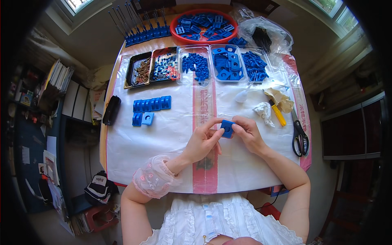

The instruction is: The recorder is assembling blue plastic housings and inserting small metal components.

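A small blue block (227,128) is held over the white sheet (163,134), well below the row of trays (196,64). It is pinched between the fingers of the left hand (202,141) and the right hand (247,132), one on each side. The block should be kept still and level, with its round hole left uncovered. More blue blocks (150,108) are laid well to its left.
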A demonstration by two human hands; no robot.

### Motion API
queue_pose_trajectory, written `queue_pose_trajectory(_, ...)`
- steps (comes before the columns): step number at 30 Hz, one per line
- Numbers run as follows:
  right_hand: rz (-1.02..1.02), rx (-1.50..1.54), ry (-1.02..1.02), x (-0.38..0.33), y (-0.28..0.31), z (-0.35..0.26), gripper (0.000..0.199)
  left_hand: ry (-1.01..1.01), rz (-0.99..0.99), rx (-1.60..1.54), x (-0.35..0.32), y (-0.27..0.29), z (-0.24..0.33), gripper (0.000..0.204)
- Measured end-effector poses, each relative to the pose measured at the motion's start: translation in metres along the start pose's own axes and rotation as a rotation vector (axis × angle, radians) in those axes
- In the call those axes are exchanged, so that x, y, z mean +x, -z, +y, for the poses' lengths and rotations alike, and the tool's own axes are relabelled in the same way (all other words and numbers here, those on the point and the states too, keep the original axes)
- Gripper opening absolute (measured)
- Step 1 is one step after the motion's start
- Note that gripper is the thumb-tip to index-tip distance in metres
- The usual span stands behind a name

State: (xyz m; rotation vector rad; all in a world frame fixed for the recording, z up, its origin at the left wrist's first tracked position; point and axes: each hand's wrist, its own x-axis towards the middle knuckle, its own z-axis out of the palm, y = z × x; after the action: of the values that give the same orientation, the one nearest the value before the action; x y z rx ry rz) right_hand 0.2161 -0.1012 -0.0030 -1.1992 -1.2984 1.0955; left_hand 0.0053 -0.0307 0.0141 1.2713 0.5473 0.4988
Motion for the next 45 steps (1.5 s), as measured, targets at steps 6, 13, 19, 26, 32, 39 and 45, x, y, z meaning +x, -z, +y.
queue_pose_trajectory(6, -0.024, 0.034, -0.037, -0.001, -0.003, -0.009, 0.018, -0.038, 0.009, 0.085, -0.001, -0.002, 0.003, 0.032)
queue_pose_trajectory(13, -0.027, 0.090, -0.047, -0.001, -0.003, -0.008, 0.017, -0.066, 0.007, 0.097, -0.001, -0.003, 0.004, 0.031)
queue_pose_trajectory(19, 0.001, 0.063, -0.050, -0.001, -0.004, -0.001, 0.016, -0.056, -0.002, 0.090, -0.001, -0.002, 0.003, 0.030)
queue_pose_trajectory(26, 0.038, -0.024, -0.025, 0.000, -0.007, -0.008, 0.014, -0.050, -0.010, 0.111, -0.004, -0.003, 0.004, 0.032)
queue_pose_trajectory(32, 0.060, -0.095, 0.017, 0.000, -0.007, 0.002, 0.016, -0.066, -0.023, 0.177, -0.006, -0.006, 0.006, 0.032)
queue_pose_trajectory(39, 0.055, -0.058, -0.004, 0.001, -0.007, 0.000, 0.016, -0.074, -0.029, 0.166, -0.004, -0.004, 0.002, 0.033)
queue_pose_trajectory(45, 0.044, -0.045, 0.003, 0.000, -0.007, -0.001, 0.012, -0.052, -0.045, 0.125, -0.004, -0.004, 0.005, 0.032)
